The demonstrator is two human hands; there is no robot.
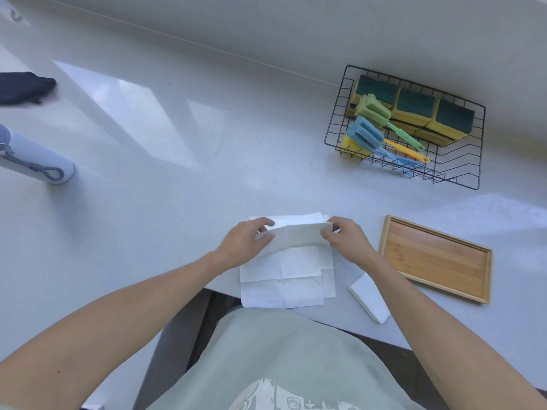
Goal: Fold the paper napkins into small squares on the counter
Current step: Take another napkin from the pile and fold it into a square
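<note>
Far to the left, a dark navy cloth [23,87] lies at the edge of the white counter [165,184], and below it a pale blue cylindrical bottle [35,156] lies tilted with a grey cord loop [44,170] hanging across its body. Both sit well apart from the work near the counter's front edge

At the middle, a stack of unfolded white paper napkins [284,279] lies flat, its near edge overhanging the counter's edge slightly. The left hand [244,242] pinches the left end of the top napkin [296,235], thumb under and fingers over, closed on the paper. The right hand [346,236] pinches the right end the same way, thumb and fingertips pressed together on the sheet. Between the two hands the napkin's edge is raised off the stack and doubled over into a long band, its fold running left to right, while the rest of that sheet rests on the pile beneath

Just right of the stack, partly under the right forearm, one folded napkin [370,297] lies on the counter at an angle, apart from the pile. Beside it, further right, a shallow bamboo tray [384,232] sits tilted to the counter edge

Up at the back right, near the wall, a black wire basket [461,179] holds yellow-and-green scouring sponges [414,109] in a row, with a green sponge brush [373,110], a blue sponge brush [364,133] and a yellow-handled brush [405,150] lying across its front
</note>
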